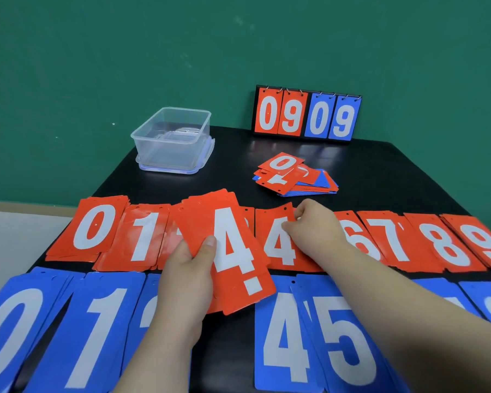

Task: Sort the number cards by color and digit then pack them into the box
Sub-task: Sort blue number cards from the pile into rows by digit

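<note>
While the red row lies on my side of the box (pixel 173 140), my left hand (pixel 187 268) grips a stack of red cards (pixel 233 251) with a 4 on top, thumb across the face to keep it squared. Right of that, my right hand (pixel 315 228) has its fingers (pixel 289 228) pinching the red 4 pile (pixel 275 248) on the worktop (pixel 380 171), probably to merge both. No cards show in the box.

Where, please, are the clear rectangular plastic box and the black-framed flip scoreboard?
Clear rectangular plastic box (pixel 165 154): head view, front wall.
Black-framed flip scoreboard (pixel 291 116): head view, red 9 card.
</note>
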